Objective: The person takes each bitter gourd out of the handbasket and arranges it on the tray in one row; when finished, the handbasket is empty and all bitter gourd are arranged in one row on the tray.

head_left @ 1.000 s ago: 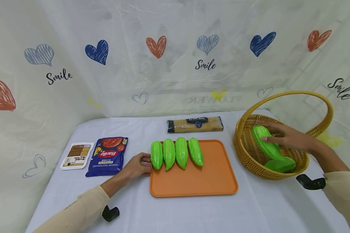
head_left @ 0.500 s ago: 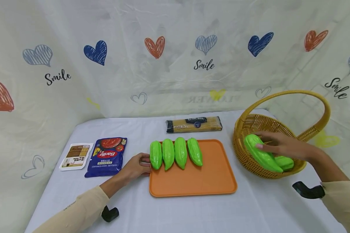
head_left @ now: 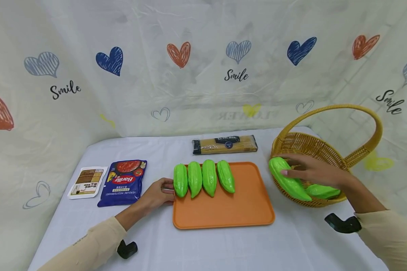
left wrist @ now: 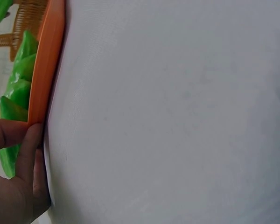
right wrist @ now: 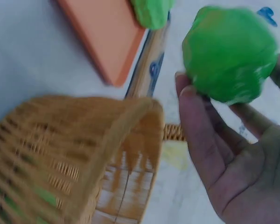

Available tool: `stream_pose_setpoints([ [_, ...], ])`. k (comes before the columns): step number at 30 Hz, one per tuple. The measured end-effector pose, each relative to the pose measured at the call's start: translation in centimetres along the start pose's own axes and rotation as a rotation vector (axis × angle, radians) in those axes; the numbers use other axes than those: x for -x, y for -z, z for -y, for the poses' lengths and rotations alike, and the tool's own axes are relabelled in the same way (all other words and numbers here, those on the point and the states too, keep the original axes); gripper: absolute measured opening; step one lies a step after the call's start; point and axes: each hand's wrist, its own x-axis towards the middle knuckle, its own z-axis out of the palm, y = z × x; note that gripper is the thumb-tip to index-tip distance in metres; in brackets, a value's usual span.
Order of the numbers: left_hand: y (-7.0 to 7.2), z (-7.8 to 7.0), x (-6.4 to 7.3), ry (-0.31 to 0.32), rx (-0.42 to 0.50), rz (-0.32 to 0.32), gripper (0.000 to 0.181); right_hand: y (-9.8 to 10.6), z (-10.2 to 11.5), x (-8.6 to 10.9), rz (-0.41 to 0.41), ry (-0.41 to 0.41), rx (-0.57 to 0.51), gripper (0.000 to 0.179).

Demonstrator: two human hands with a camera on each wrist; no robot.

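Note:
My right hand grips a green bitter melon above the left rim of the wicker basket. In the right wrist view, fingers and thumb are wrapped about that melon, which is seen end-on. Another green melon lies inside the basket, partly hidden. With its thumb and fingers, my left hand pinches the left edge of the orange tray; the left wrist view shows the pinched rim close up. Several bitter melons lie side by side along the left and back of the tray.
Behind the tray lies a pack of spaghetti. On the left are a blue Barilla pouch and a white flat packet. The basket's tall handle arches up on the right. A white cloth covers the table.
My right hand has lifted the bitter melon from the basket's middle leftward to its left rim. The left hand stays at the tray's edge.

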Motion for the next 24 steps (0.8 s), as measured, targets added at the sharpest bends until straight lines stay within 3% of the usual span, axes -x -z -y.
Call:
stream_pose_setpoints([
  [4, 0.0, 0.0, 0.0, 0.002, -0.006, 0.002, 0.063, -0.6, 0.5, -0.8, -0.021, 0.024, 0.043, 0.06],
  [24, 0.0, -0.1, 0.1, 0.01, -0.01, -0.004, 0.063, -3.0, 1.5, -5.9, 0.012, -0.076, -0.12, 0.076],
])
